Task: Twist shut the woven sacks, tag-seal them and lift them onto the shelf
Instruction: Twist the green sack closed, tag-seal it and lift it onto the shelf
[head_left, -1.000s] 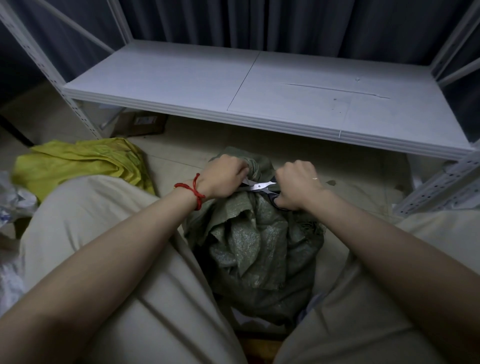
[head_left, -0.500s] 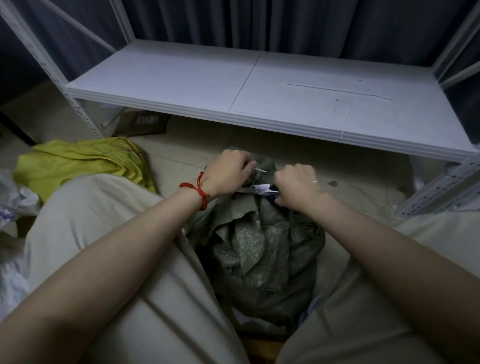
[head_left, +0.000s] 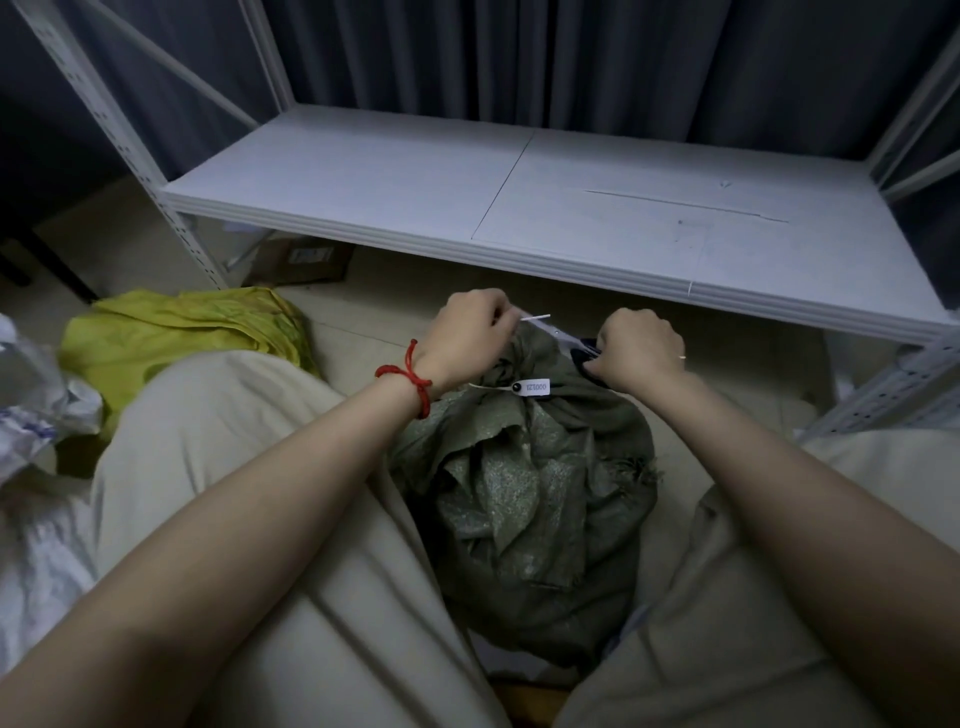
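Green woven sack, neck under L grip pinching white tie tail, R grip clenched on scissors

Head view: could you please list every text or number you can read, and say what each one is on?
"000121", as it reads in this view, possibly upside down: white tag on the green sack.
Label on the box under the shelf: too blurred to read.
Blue print on the white bag at the left: too blurred to read.
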